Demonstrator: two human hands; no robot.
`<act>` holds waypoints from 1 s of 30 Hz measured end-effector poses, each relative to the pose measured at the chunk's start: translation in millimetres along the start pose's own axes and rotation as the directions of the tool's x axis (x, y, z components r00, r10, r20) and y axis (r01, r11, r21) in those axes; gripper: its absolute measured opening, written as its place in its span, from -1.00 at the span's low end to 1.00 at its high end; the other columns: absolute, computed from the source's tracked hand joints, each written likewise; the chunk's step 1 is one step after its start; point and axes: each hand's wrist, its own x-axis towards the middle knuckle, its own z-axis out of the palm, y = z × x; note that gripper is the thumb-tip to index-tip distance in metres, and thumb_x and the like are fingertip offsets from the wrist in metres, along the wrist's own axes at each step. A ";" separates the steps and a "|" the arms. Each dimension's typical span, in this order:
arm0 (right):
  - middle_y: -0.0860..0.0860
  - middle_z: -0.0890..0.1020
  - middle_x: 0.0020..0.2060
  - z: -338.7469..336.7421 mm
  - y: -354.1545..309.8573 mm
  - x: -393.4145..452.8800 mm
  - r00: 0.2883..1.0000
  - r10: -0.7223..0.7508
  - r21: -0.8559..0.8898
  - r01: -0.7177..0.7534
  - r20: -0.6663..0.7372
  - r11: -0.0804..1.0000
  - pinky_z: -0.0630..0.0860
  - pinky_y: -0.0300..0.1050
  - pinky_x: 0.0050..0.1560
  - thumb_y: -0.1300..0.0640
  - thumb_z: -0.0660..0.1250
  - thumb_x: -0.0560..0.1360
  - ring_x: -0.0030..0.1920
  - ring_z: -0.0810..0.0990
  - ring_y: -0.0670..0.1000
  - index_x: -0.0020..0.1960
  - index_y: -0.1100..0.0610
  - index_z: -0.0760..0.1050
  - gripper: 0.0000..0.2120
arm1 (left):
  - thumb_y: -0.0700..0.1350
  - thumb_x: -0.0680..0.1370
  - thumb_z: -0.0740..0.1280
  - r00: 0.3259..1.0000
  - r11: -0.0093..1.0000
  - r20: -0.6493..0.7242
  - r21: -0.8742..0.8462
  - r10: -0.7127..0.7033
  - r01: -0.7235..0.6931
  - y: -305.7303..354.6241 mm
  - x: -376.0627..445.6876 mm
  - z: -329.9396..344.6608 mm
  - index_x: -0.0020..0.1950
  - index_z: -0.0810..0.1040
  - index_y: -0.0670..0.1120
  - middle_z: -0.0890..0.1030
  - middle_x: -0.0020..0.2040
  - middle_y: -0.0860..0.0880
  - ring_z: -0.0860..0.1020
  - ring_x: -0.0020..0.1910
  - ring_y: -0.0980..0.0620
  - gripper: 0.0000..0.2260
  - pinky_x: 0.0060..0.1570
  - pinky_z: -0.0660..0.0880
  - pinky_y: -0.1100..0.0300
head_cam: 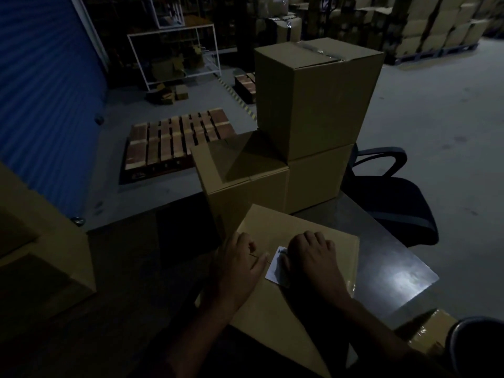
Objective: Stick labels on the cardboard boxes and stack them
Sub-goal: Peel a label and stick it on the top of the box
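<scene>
warehouse | stacked cartons [436, 25] | pallets [174, 140] | roller door [41, 91]

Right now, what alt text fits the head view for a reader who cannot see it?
Two bare hands, left hand and right hand, press a white label onto the top of a cardboard box on a dark table. Behind it, three more boxes are stacked in a dim warehouse.

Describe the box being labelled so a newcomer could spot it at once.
Start at the dark table, then look past the stacked boxes to its near edge. The box under both hands is the only one with a white label.
</scene>
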 end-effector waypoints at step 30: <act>-0.17 0.41 -0.06 -16.2 -3.8 -15.7 0.997 0.075 0.023 -0.074 -0.008 0.997 0.36 -0.06 0.03 -0.19 0.27 0.55 -0.01 0.32 -0.08 -0.01 -0.14 0.41 -0.86 | 0.17 0.58 0.36 0.999 0.998 -0.032 -0.040 0.040 -0.042 -5.0 -1.8 3.7 -0.08 0.41 0.09 0.42 -0.07 0.15 0.45 -0.10 0.11 -0.79 -0.03 0.54 0.02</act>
